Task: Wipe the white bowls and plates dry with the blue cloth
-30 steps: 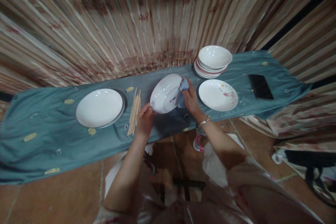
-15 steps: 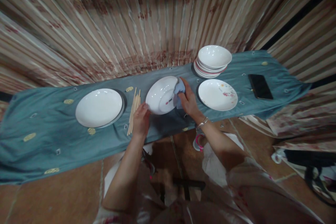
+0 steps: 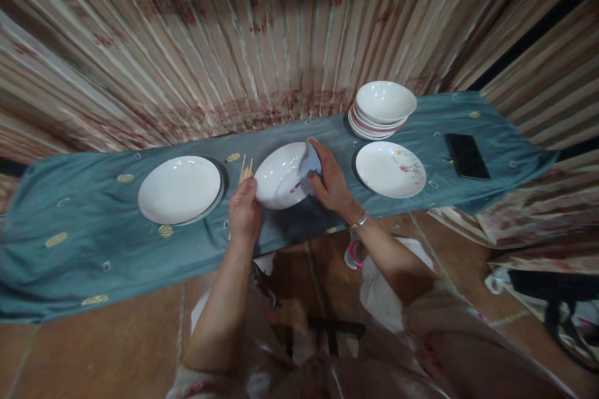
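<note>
A white plate (image 3: 279, 182) with a small dark and red mark on its underside is held tilted over the middle of the cloth-covered table. My left hand (image 3: 246, 207) grips its left edge, thumb on top. My right hand (image 3: 330, 177) is closed around a light blue cloth (image 3: 311, 162), pressed against the plate's right edge. Several wooden chopsticks (image 3: 246, 168) lie just behind my left hand, which partly hides them. To the left sits a small stack of white plates (image 3: 180, 190).
A stack of white bowls (image 3: 385, 101) stands at the back right. In front of it lies a plate with a flower print (image 3: 390, 168). A black phone (image 3: 467, 156) rests farther right on the green tablecloth (image 3: 116, 243). Behind the table hangs a pleated curtain (image 3: 290, 43).
The held plate has shifted slightly left and turned a little. My left hand moved left, covering more of the chopsticks. The cloth in my right hand wraps farther over the plate's rim.
</note>
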The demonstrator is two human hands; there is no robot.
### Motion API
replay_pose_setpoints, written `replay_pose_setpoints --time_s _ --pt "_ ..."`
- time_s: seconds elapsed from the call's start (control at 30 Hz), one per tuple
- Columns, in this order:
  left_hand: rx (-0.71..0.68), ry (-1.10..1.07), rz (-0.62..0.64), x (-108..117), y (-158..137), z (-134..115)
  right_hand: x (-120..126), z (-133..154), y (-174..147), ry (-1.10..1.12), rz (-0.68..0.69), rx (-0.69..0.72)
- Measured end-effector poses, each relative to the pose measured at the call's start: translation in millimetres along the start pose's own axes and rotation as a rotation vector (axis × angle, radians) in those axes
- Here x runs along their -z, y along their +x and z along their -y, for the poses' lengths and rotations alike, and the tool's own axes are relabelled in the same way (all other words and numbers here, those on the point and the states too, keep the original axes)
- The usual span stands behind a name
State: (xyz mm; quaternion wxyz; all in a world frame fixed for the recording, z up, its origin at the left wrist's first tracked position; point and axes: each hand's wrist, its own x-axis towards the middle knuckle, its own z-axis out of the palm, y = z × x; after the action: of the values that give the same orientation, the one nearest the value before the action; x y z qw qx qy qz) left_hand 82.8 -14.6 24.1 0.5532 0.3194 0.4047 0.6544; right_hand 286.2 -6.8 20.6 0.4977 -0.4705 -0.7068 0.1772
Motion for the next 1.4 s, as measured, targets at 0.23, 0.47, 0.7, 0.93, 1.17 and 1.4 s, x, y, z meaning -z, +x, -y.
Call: replay_pose_setpoints --time_s 0.23,0.47,0.7,0.93,1.17,1.4 --pt "0.009 0.003 0.010 -1.8 -1.5 1.8 -2.3 13.7 3.9 -0.069 0.024 0.062" --pt "0.022 -0.015 0.029 -2.8 -4.7 0.1 -8.3 19.5 9.9 -0.111 0.039 0.103" --pt "0.009 -0.037 0.023 -2.5 -6.1 1.3 -12.6 12.2 11.0 -0.072 0.002 0.066" --pt "0.032 -0.066 -0.002 -1.6 -4.6 -0.8 -20.9 1.4 4.3 0.096 -0.124 -0.081" --pt "0.019 -0.107 -0.059 -1.6 -4.6 -0.7 -37.0 -16.9 -14.6 0.260 -0.195 -0.342" --pt "0.015 -0.108 -0.072 -1.6 -4.9 0.3 -40.7 -24.9 -33.1 0.347 -0.115 -0.428"
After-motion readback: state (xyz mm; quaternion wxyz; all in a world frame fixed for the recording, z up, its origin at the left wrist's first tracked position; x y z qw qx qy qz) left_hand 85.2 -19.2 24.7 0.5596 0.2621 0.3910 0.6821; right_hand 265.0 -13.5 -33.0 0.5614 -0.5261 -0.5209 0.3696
